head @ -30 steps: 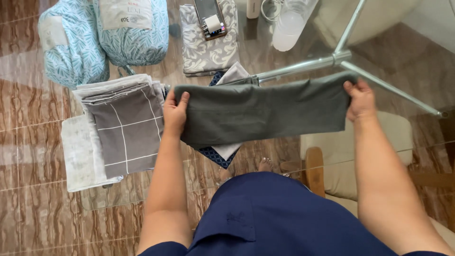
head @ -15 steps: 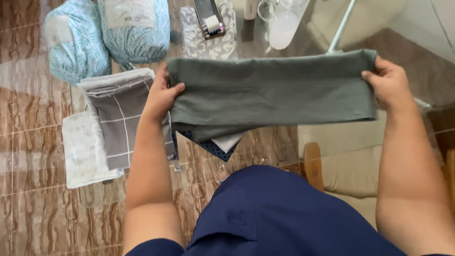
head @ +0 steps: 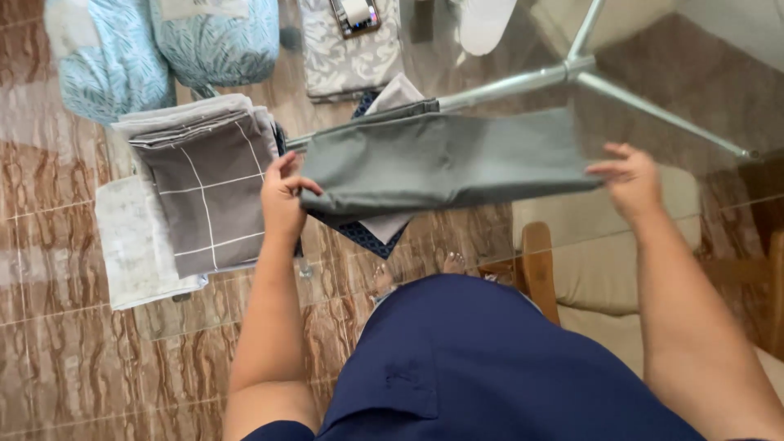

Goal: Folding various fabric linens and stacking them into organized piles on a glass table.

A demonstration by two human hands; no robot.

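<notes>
so the folded cloth [head: 445,159] hangs over the middle of the glass surface [head: 702,73], left hand [head: 283,198] at one end, right hand [head: 633,180] at the other. Left of it sits a stack of folded sheets [head: 204,192], two pillows [head: 159,45] behind that at the far left corner, a chair [head: 596,245] under the near right edge

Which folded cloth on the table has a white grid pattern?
The dark grey folded cloth beside the left hand; the grey cloth being held is plain.

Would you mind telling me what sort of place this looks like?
Probably a room in a home: a glass table over a brown tiled floor, a cushioned wooden chair, and stacked folded bed linen.
</notes>
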